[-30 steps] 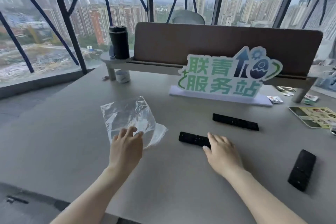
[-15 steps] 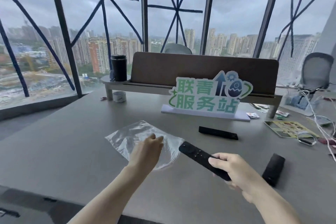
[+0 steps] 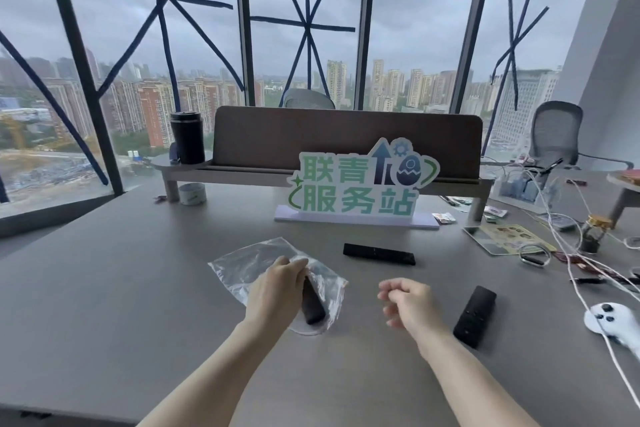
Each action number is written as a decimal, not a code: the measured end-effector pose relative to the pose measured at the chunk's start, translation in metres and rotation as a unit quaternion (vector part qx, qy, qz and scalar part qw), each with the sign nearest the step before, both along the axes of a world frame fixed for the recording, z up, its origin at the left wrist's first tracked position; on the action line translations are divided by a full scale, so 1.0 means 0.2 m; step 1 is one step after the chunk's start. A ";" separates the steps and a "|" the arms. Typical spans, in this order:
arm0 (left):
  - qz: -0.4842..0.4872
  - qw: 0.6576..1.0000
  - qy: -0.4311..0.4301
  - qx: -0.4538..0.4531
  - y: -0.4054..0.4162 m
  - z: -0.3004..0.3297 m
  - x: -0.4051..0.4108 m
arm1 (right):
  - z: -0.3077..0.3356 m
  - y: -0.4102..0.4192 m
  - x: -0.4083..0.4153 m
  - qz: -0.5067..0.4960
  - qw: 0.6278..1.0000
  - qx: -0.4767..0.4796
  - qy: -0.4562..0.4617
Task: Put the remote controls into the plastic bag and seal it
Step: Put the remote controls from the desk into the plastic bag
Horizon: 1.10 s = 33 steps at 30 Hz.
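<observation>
Bench point(image 3: 104, 305) space to the left of the left hand point(image 3: 277, 291) is bare and wide, so the bag point(image 3: 242, 265) can slide that way if it needs room. That hand presses on the bag's mouth, fingers curled over the first remote point(image 3: 313, 305), which lies partly inside the plastic with its near end poking toward the person. To do this step well, I judge the left hand should pin the lower film flat and lift the upper lip, letting the remote slip deeper before the next one comes. The right hand point(image 3: 405, 305) hovers empty, fingers loosely curled, between the bag and the remaining remotes. A long remote point(image 3: 379, 254) lies beyond it, near the sign point(image 3: 360, 184); a short remote point(image 3: 474, 321) lies just to its right. Further right, cables point(image 3: 554, 243) and a white controller point(image 3: 609, 321) crowd the bench, so reaches should stay short of them.
</observation>
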<state>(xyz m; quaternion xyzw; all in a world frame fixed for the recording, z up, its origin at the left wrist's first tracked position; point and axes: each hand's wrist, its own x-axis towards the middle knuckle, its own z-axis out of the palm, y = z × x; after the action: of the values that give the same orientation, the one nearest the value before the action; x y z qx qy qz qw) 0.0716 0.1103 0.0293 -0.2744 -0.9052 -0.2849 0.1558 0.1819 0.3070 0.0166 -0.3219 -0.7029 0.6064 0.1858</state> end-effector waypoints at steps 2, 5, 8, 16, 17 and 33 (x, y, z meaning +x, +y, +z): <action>-0.003 1.000 -0.004 0.023 0.01 -0.03 -0.01 | -0.02 0.18 -0.02 -0.038 0.991 0.124 -0.045; -0.007 0.999 -0.010 0.045 0.04 -0.05 -0.02 | -0.03 0.38 -0.10 0.003 0.955 0.260 -0.144; -0.005 0.999 -0.008 0.037 0.06 -0.06 -0.04 | -0.05 0.47 -0.27 0.049 0.920 0.338 -0.194; -0.003 0.997 -0.064 0.031 0.08 -0.10 -0.08 | -0.19 0.60 -0.52 0.045 0.878 0.400 -0.258; 0.000 0.997 -0.068 0.032 0.09 -0.10 -0.08 | -0.20 0.60 -0.52 0.045 0.870 0.416 -0.262; -0.071 0.977 -0.094 0.179 0.48 0.14 0.15 | 0.21 0.38 0.59 0.073 0.982 -0.151 0.087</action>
<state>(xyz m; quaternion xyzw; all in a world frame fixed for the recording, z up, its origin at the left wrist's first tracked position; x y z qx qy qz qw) 0.1012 0.2070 0.0582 -0.2781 -0.8283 -0.4769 0.0961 0.2994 0.3821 0.0591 -0.2399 -0.6064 0.7431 0.1504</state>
